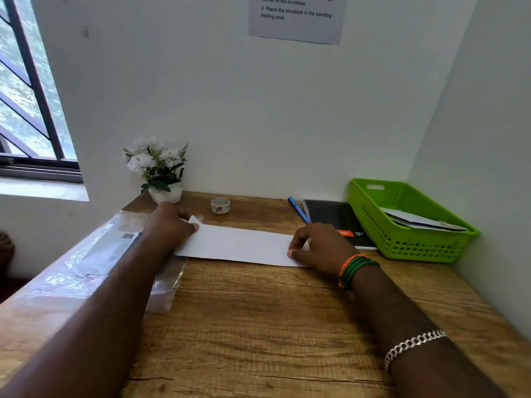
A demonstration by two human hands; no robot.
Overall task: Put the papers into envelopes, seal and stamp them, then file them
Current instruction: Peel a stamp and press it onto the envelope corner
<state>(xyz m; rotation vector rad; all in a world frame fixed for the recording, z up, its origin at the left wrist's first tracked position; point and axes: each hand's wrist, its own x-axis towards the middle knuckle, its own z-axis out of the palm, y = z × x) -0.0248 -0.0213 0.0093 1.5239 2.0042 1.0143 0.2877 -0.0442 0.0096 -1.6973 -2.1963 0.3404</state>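
Left hand: your left hand lies curled over the left end of the white paper, thumb tip on the sheet, the fingers bent round a small raised corner at the far edge; it pinches the paper there.
Right hand: your right hand sits on the right end of the same sheet, fingers curled, thumb and fingertips pinching the near right edge.
Paper: a long, narrow white sheet lying flat across the wooden desk, between your two hands; whether it is a folded letter or an envelope cannot be told.
Green basket: at the right of the desk against the wall, with white envelopes or papers lying in it, partly hidden by its wall.
Plastic packet: clear wrapping with a barcode, under your left forearm, its contents hard to make out.
Notebook: black, partly covered by your right hand, a blue pen just beside it.
Tape roll: small, near the flower pot.
Wall notice: cut off at the top.
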